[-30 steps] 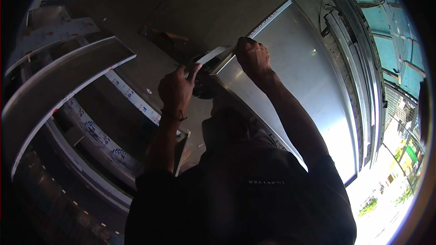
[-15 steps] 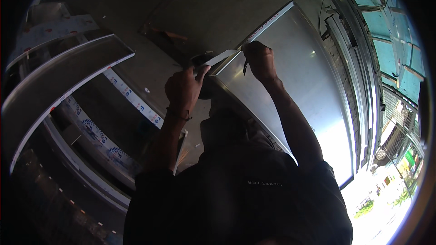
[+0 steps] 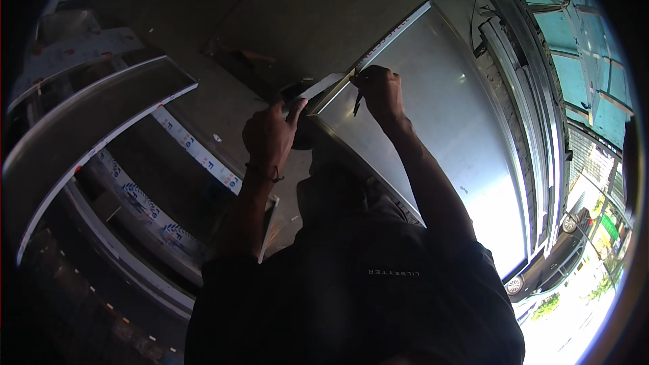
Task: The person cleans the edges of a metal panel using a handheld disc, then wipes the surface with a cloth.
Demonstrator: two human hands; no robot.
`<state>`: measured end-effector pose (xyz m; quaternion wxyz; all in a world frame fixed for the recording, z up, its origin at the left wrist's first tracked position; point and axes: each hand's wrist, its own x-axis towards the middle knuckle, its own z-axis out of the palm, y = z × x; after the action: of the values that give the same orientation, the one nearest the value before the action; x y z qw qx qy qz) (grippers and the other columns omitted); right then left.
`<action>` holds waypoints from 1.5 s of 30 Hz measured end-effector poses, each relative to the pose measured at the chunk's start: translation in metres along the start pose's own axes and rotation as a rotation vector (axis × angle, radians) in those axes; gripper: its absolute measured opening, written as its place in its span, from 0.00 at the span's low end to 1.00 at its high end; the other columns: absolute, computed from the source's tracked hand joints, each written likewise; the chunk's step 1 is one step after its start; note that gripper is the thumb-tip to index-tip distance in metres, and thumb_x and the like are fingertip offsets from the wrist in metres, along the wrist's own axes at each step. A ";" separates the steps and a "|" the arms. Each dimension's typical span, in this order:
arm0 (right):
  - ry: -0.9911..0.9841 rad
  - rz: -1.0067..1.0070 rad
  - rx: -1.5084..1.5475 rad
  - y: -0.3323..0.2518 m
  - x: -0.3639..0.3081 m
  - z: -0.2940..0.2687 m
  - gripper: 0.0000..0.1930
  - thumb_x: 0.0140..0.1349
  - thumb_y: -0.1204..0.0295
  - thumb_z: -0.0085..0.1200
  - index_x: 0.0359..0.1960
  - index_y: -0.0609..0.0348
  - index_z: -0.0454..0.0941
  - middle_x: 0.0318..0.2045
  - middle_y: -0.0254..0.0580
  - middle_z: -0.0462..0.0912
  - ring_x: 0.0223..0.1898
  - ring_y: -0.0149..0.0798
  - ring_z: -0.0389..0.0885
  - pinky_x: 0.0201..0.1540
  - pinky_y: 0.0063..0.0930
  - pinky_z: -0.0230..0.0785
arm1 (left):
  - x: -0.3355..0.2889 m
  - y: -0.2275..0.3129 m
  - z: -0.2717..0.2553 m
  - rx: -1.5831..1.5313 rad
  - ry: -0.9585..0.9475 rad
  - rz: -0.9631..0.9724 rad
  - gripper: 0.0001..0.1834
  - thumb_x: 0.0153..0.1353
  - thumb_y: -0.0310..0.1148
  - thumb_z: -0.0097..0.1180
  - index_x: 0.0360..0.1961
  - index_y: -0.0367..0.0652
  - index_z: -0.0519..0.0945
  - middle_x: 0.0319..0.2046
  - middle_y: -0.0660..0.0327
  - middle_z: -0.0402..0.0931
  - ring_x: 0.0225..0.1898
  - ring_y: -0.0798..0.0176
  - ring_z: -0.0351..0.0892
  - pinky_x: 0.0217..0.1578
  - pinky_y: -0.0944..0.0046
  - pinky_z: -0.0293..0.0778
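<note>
A large metal panel with a raised edge lies tilted on my right. Against its near left corner rests a flat, pale strip. My left hand is closed on the lower end of this strip, with the thumb pressed along it. My right hand is closed over the panel's edge, close to the strip's far end. A thin, dark, pen-like thing sticks down out of the right fist; its exact kind is too dark to tell. A dark object sits below the panel corner, partly hidden by my left hand.
Another long metal panel stands at the left, above film-covered strips. Long metal profiles line the right side. A dark car shows in the bright area outside at the lower right.
My right hand has shifted slightly left along the panel's edge, with the dark thin thing. My left hand has barely moved. A car has come into view outside at the right.
</note>
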<state>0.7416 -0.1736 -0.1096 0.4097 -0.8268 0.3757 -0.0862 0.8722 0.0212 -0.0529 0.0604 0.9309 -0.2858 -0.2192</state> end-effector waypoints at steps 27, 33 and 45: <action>0.023 -0.308 -0.241 0.038 0.075 -0.156 0.04 0.63 0.77 0.57 0.31 0.63 0.81 0.24 0.54 0.83 0.25 0.48 0.86 0.26 0.42 0.75 | -0.003 -0.004 -0.002 -0.068 0.093 0.045 0.34 0.68 0.66 0.51 0.35 0.41 0.87 0.23 0.49 0.84 0.29 0.44 0.87 0.31 0.49 0.80; 0.129 -0.411 -0.591 0.036 0.098 -0.228 0.09 0.68 0.76 0.51 0.28 0.64 0.78 0.20 0.56 0.80 0.22 0.54 0.83 0.24 0.45 0.74 | -0.005 -0.002 -0.010 -0.115 0.036 -0.024 0.33 0.67 0.64 0.54 0.36 0.39 0.86 0.26 0.44 0.84 0.33 0.38 0.86 0.33 0.45 0.78; 0.398 -0.263 -0.690 0.041 0.069 -0.323 0.06 0.64 0.76 0.52 0.28 0.60 0.78 0.23 0.53 0.80 0.25 0.54 0.83 0.29 0.44 0.74 | -0.004 0.001 -0.007 -0.275 0.143 0.061 0.35 0.63 0.66 0.58 0.42 0.38 0.87 0.34 0.41 0.85 0.38 0.39 0.87 0.36 0.48 0.81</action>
<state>0.6223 -0.4354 0.0587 0.0134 -0.9237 0.3456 -0.1650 0.8721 0.0227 -0.0453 0.2139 0.9180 -0.2762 -0.1876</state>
